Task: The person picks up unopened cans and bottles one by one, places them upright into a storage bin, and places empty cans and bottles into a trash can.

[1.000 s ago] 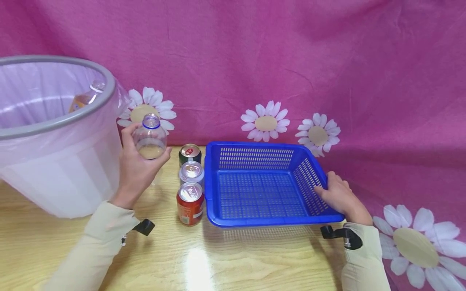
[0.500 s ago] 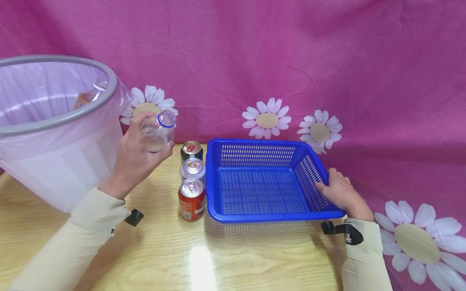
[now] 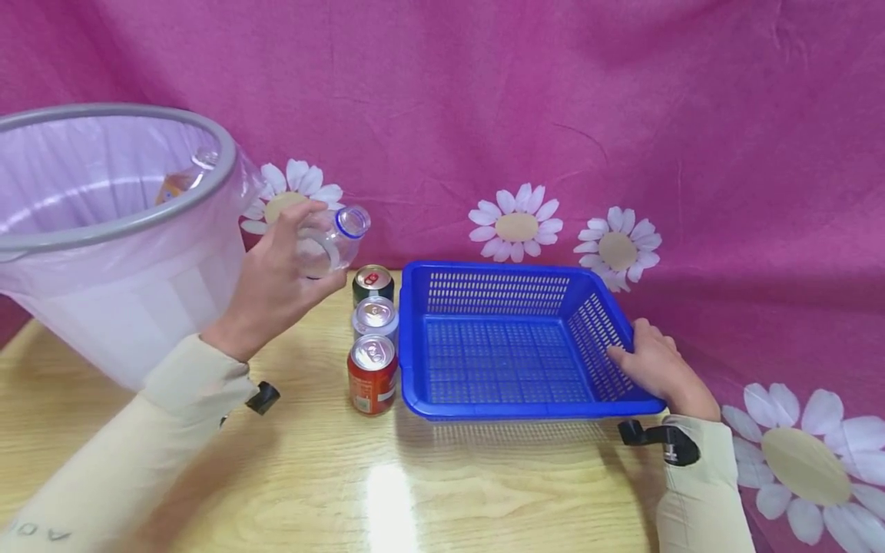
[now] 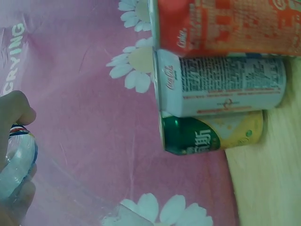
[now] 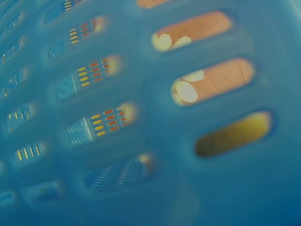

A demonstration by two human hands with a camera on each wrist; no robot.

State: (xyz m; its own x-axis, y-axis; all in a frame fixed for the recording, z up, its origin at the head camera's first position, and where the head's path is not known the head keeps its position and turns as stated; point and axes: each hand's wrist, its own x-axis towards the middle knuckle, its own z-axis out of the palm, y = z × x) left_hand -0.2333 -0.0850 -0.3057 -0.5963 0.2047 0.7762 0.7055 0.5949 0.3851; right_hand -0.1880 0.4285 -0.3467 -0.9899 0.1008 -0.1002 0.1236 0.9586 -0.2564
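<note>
The left hand (image 3: 273, 280), curled round the bottle (image 3: 323, 244), holds it tilted between bin (image 3: 152, 307) and cans (image 3: 376, 313), seemingly a carrying step; the right hand (image 3: 665, 369) grips the basket's (image 3: 512, 409) right rim. Next likely calls for clearing the cans.

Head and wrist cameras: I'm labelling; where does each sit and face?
Head: on head, looking forward and down at bottle, cans, basket; left hand, right hand, sleeves show.
Left wrist: on that wrist, facing bottle and cans; fingers show.
Right wrist: on that wrist, facing basket wall; no hand shows.
Head and left wrist share cans.
</note>
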